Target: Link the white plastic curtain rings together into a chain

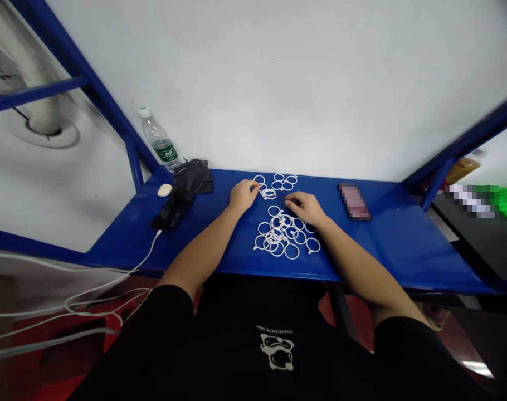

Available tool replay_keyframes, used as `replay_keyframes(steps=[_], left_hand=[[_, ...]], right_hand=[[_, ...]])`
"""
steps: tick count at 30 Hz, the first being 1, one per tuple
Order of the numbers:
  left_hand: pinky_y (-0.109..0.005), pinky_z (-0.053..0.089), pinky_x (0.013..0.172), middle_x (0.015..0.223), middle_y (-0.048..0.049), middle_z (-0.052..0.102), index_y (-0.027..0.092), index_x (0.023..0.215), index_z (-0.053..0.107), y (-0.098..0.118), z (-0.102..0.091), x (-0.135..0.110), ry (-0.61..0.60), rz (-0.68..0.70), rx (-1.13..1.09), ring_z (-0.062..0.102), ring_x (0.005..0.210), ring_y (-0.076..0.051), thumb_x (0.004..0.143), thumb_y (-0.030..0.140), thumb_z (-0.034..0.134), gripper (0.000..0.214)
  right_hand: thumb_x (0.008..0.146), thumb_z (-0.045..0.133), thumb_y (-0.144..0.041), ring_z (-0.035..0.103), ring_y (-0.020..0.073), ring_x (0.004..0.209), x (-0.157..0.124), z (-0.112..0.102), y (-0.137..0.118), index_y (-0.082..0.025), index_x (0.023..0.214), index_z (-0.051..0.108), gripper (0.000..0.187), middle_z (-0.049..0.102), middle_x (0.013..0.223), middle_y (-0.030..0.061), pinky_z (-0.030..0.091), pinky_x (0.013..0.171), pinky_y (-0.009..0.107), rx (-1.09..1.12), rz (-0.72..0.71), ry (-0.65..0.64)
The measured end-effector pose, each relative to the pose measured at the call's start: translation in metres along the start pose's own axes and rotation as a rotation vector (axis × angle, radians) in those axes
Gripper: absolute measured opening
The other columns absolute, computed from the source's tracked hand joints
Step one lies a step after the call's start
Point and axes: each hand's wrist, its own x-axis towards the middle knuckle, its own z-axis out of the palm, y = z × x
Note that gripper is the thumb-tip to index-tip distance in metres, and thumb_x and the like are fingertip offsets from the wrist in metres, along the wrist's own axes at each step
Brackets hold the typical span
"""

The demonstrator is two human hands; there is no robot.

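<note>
Many thin white rings, each with a small knob, lie on the blue tabletop (220,245). The larger pile of white rings (277,236) sits near the front edge, and a smaller group of white rings (278,185) is close to the wall. My left hand (243,196) is at the left side of that smaller group, its fingertips pinched at a white ring (259,177); the exact grip is small and partly hidden. Just above the pile, my right hand (306,207) rests with thumb and fingers slightly apart and nothing visible between them.
To the left are a plastic bottle (159,139), a crumpled black bag (194,177), a black device (172,210) with a white cable, and a small whitish object (164,190). A phone (354,201) lies on the right. Blue frame bars flank the table, with a white wall behind.
</note>
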Motion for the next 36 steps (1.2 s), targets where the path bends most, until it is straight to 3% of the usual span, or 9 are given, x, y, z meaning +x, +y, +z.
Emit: replay_keyframes(steps=[4,7,10,14,18,26,32,36], left_hand=[[-0.032,0.060,0.083,0.100,-0.0073,0.082,0.020,0.108,0.079,0.019,0.009,-0.011,0.050,0.021,-0.356,0.076,0.088,-0.020,0.099,0.030,0.070,0.017],[-0.028,0.059,0.069,0.094,-0.0080,0.082,0.017,0.114,0.076,0.036,0.020,-0.025,-0.046,0.033,-0.606,0.074,0.075,-0.017,0.098,0.034,0.072,0.024],[-0.025,0.057,0.059,0.095,-0.0087,0.082,0.015,0.110,0.076,0.048,0.025,-0.034,-0.126,0.065,-0.762,0.071,0.065,-0.013,0.099,0.036,0.070,0.024],[-0.024,0.059,0.062,0.097,-0.0081,0.082,0.016,0.111,0.078,0.051,0.025,-0.037,-0.172,0.135,-0.855,0.071,0.067,-0.011,0.096,0.033,0.074,0.023],[-0.026,0.059,0.065,0.093,-0.0074,0.082,0.017,0.110,0.080,0.049,0.026,-0.038,-0.141,0.171,-0.797,0.073,0.071,-0.014,0.092,0.027,0.077,0.021],[-0.027,0.054,0.068,0.083,-0.0024,0.077,0.021,0.095,0.081,0.051,0.016,-0.040,0.030,0.360,-0.465,0.068,0.070,-0.013,0.097,0.030,0.077,0.010],[-0.027,0.054,0.076,0.086,-0.0020,0.075,0.021,0.092,0.074,0.055,0.014,-0.043,0.049,0.436,-0.348,0.068,0.080,-0.015,0.104,0.030,0.068,0.016],[-0.030,0.055,0.084,0.093,-0.0036,0.075,0.021,0.098,0.075,0.049,0.009,-0.036,0.013,0.494,-0.236,0.069,0.087,-0.017,0.106,0.030,0.063,0.016]], right_hand=[[0.102,0.065,-0.037,0.071,0.0206,0.082,-0.003,-0.001,-0.019,-0.024,0.128,0.073,0.030,0.079,0.104,0.0073,0.057,0.079,0.035,-0.029,-0.087,0.035],[0.104,0.064,-0.038,0.072,0.0213,0.087,-0.005,-0.001,-0.032,-0.025,0.135,0.070,0.034,0.079,0.110,0.0086,0.059,0.082,0.036,-0.057,-0.139,0.050],[0.106,0.062,-0.035,0.072,0.0211,0.089,-0.006,0.001,-0.036,-0.025,0.129,0.073,0.027,0.079,0.105,0.0075,0.060,0.081,0.036,-0.071,-0.180,0.145],[0.106,0.062,-0.031,0.072,0.0200,0.082,-0.005,0.001,-0.032,-0.024,0.114,0.076,0.017,0.079,0.092,0.0057,0.059,0.073,0.034,-0.077,-0.269,0.300],[0.107,0.062,-0.029,0.074,0.0215,0.088,-0.005,0.002,-0.030,-0.024,0.112,0.075,0.015,0.080,0.097,0.0079,0.060,0.075,0.034,-0.065,-0.319,0.330],[0.110,0.055,-0.035,0.072,0.0234,0.091,-0.004,0.000,-0.036,-0.024,0.104,0.072,0.021,0.077,0.097,0.0081,0.059,0.080,0.038,0.055,-0.225,0.251],[0.109,0.057,-0.040,0.068,0.0209,0.081,-0.004,0.004,-0.044,-0.023,0.096,0.068,0.023,0.072,0.088,0.0050,0.055,0.076,0.035,0.199,-0.107,0.241],[0.108,0.057,-0.037,0.068,0.0211,0.083,-0.003,0.001,-0.041,-0.024,0.099,0.069,0.020,0.072,0.089,0.0051,0.054,0.078,0.036,0.161,-0.112,0.224]])
